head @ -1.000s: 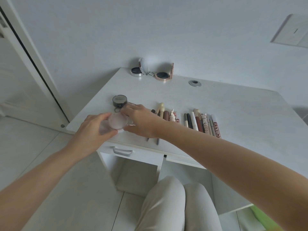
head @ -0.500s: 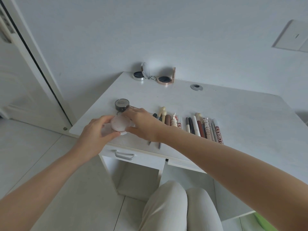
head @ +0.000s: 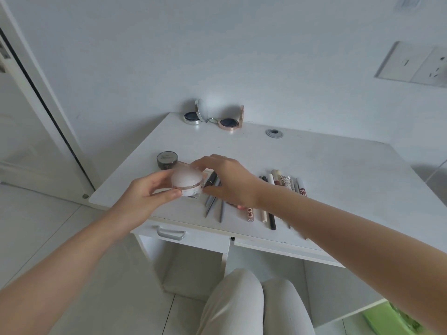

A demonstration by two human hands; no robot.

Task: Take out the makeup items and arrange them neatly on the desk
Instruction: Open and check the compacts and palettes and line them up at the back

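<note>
Here the frosted jar [head: 187, 183], low over the desk [head: 338, 170] edge half a second ago, sits higher and clear of the left palm, its rose-gold band now showing; we judge placement is near. Our left hand [head: 142, 197] grips it, thumb and fingers curled round its base. Our right hand [head: 229, 180] rests curved on its far side, above the pencils [head: 214, 201]. The dark pot [head: 167, 160] stands just behind.

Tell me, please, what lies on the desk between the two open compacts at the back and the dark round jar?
Nothing: in the head view the desk is bare between the compacts and the dark jar.
</note>
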